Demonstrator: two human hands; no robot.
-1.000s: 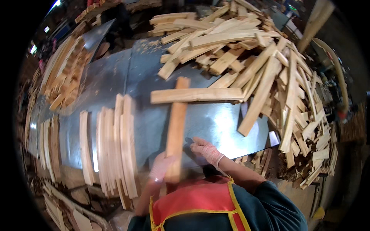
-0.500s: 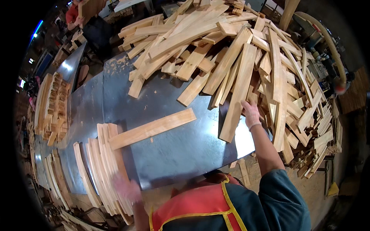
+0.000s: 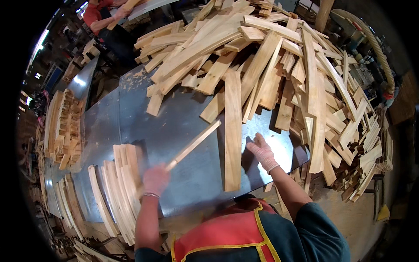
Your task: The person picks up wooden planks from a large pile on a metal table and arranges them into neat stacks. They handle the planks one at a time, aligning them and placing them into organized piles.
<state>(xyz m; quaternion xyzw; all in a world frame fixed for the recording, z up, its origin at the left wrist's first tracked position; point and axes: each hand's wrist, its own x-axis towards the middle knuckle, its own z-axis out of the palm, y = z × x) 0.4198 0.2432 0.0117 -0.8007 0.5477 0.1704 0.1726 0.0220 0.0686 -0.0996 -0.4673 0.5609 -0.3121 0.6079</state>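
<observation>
Left hand (image 3: 156, 180) closed on thin wood stick (image 3: 194, 145), now swung over toward neat stack (image 3: 122, 187) at left. Right hand (image 3: 262, 150), fingers loose, has come back from big pile (image 3: 279, 65), touching long board (image 3: 232, 131) flat on metal table (image 3: 174, 126). Next piece ready.

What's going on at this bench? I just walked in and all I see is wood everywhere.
A person in a red vest is handling wooden slats on a metal-topped table. The left hand grips a narrow slat by its near end, beside a row of stacked slats. The right hand rests next to a long board lying on the table. A big loose pile of boards covers the far side.
</observation>
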